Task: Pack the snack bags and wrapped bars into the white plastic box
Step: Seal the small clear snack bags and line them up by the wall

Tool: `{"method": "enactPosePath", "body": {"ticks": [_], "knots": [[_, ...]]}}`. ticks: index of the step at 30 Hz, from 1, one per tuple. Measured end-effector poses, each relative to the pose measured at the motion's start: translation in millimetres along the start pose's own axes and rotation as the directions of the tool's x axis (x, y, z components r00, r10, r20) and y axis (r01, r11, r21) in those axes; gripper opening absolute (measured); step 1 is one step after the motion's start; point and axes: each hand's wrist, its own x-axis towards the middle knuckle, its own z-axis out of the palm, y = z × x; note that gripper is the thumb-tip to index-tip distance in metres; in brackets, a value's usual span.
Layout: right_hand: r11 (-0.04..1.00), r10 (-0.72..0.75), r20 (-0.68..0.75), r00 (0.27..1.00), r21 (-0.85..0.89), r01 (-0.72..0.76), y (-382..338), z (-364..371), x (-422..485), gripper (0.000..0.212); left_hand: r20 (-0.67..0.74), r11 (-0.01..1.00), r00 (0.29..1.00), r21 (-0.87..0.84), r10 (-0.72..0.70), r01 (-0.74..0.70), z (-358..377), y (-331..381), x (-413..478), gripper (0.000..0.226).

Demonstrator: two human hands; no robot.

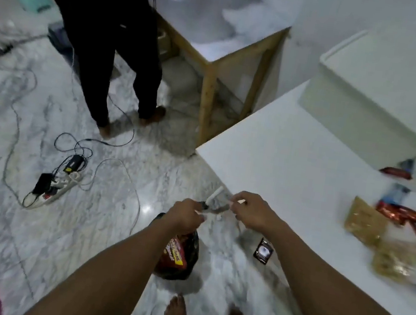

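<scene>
Fiddling with some small whitish thing (217, 204) out over the floor at 6 o'clock was what both hands were up to, and it was too blurry to say what it was. The left hand (187, 215) had its fingers curled round one end, and the right hand (252, 212) pinched the other. The white box (372, 101) sat at 1 o'clock on the table (296, 157), apparently with its lid on. The snack bags (363, 223) and bars (406, 215) lay in a loose heap at 3 o'clock, well apart from it. I'd say packing hadn't really started. The next move probably needed free hands, the lid off, then grabbing from the heap.
</scene>
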Motion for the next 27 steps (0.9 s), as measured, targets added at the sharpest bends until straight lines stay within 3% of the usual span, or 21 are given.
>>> {"method": "enactPosePath", "body": {"ticks": [8,15,21,27], "knots": [[0.995,0.008,-0.246,0.969,0.097,0.016,61.6,-165.9,-130.7,0.022,-0.024,0.93,0.941,0.168,0.337,-0.328,49.3,200.6,-43.8,0.04],[0.989,0.069,-0.418,0.906,0.145,-0.008,204.0,-272.2,-249.5,0.018,0.062,0.831,0.842,0.14,0.535,-0.538,196.5,359.7,-94.8,0.029],[0.921,0.283,-0.551,0.785,0.385,-0.062,341.7,-323.9,-320.1,0.009,0.185,0.733,0.752,0.171,0.633,-0.659,328.9,430.1,-122.1,0.028],[0.848,0.402,-0.536,0.742,0.525,-0.079,412.7,-337.0,-315.0,0.018,0.221,0.708,0.764,0.287,0.607,-0.645,368.2,449.9,-95.8,0.023]]}}
